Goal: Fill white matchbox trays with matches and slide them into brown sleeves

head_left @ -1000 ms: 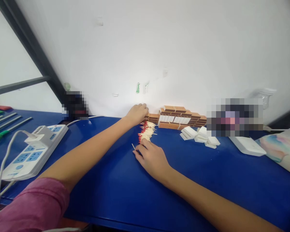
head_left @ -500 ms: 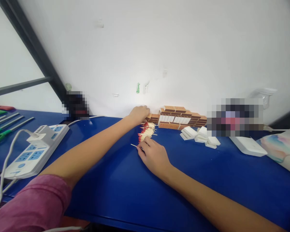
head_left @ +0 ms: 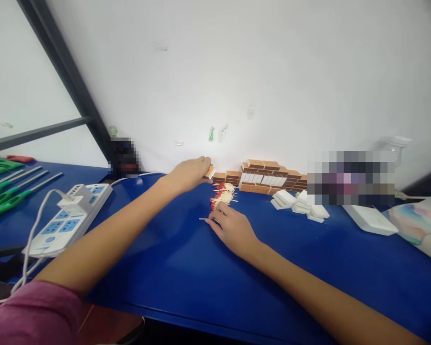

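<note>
My left hand is closed around a matchbox, brown with a pale end showing, at the back of the blue table just left of a low row of matchboxes. Beneath and to its right lies a heap of red-headed matches. My right hand rests at the near end of this heap, its fingers pinched together. One match pokes out to the left from those fingertips; part of it is hidden by them.
Stacked matchboxes line the wall at the back. White folded pieces lie to their right, then a white box and a patterned item. At left are a power strip and green-handled tools.
My left hand has shifted left, away from the matchbox row, with a matchbox now showing in its fingers. My right hand stays by the matches. The view has moved slightly.
</note>
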A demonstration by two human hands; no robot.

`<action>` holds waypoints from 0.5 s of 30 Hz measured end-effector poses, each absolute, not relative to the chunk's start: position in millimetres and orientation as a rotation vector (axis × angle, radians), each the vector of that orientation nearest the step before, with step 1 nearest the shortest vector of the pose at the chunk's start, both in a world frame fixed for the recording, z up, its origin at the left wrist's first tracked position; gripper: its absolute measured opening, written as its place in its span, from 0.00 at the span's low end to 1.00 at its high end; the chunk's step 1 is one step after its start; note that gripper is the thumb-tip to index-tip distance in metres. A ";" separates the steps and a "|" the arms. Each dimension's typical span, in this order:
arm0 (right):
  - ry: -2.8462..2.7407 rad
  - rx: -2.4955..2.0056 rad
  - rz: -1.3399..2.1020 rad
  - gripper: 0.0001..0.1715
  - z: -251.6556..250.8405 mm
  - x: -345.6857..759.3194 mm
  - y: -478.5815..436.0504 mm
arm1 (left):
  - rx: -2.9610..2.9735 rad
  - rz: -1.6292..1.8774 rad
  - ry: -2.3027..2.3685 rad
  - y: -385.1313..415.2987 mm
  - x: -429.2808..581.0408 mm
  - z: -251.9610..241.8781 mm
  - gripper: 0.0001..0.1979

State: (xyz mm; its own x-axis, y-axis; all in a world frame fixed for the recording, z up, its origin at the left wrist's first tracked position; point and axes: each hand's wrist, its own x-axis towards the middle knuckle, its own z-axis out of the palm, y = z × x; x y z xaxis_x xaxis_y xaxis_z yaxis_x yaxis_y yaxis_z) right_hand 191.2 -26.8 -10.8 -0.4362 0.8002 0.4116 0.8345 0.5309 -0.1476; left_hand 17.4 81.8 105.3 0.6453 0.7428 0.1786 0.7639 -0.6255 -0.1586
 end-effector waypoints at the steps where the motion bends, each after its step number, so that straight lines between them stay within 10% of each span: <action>1: -2.341 -1.329 -0.106 0.08 -9.9 192.9 -27.2 | -2.660 -0.141 -1.239 73.7 9.8 102.6 0.17; 15: -2.331 -1.536 -0.132 0.10 2.9 217.2 -20.3 | -2.773 -0.350 -1.201 48.4 -37.9 34.4 0.16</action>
State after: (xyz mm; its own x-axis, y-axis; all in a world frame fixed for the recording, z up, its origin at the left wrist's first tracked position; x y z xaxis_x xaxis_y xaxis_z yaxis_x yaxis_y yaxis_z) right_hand 217.2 -20.3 2.9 -0.3541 0.8736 0.3338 0.9057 0.4093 -0.1105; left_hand -37.9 48.4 34.4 0.6629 0.7064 0.2481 0.7292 -0.6843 0.0002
